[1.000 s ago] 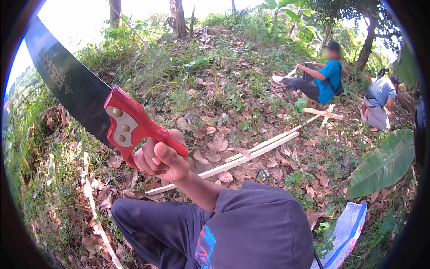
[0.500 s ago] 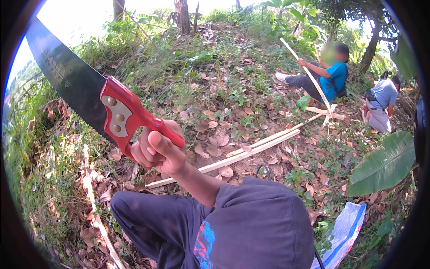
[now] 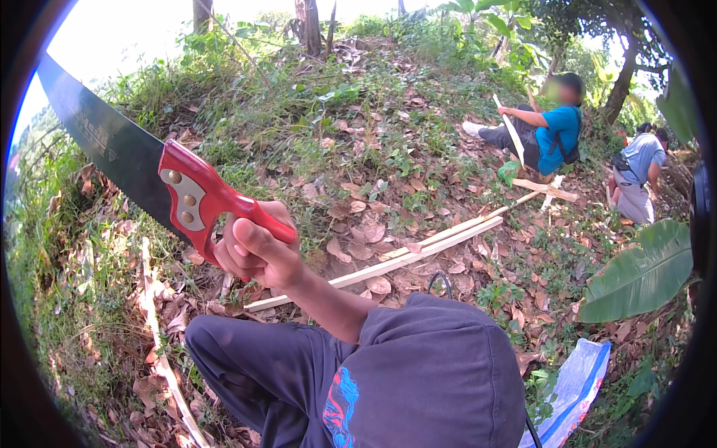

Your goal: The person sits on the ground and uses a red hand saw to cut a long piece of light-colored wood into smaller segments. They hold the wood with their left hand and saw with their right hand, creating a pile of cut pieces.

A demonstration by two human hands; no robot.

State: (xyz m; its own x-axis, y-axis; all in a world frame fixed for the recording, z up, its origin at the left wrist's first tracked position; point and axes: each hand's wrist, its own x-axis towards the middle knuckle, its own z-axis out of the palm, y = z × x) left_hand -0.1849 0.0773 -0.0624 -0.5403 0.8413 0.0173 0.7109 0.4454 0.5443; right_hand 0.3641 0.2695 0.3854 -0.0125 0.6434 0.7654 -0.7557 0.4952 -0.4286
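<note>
My right hand (image 3: pixel 261 250) is wrapped round the red handle of a handsaw (image 3: pixel 108 142), with the thumb on the near side. The saw is held up in the air, its dark blade slanting to the upper left and its toothed edge facing down and left. Three round rivets and a pale plate show where handle and blade join. The blade touches nothing that I can see. Behind and below my wrist, pale wooden strips (image 3: pixel 418 257) lie on the leaf-covered ground. My left hand is not in view.
A seated person in a blue shirt (image 3: pixel 562 131) holds a pale wooden stick (image 3: pixel 513 134) at the upper right. Another person (image 3: pixel 638 168) bends over farther right. A long stick (image 3: pixel 160 336) lies at left. A white-and-blue sack (image 3: pixel 579 388) lies lower right, below a large leaf (image 3: pixel 638 272).
My right hand and the saw have shifted slightly left, and the blade's tip has dropped a little. The seated person's stick has also come down.
</note>
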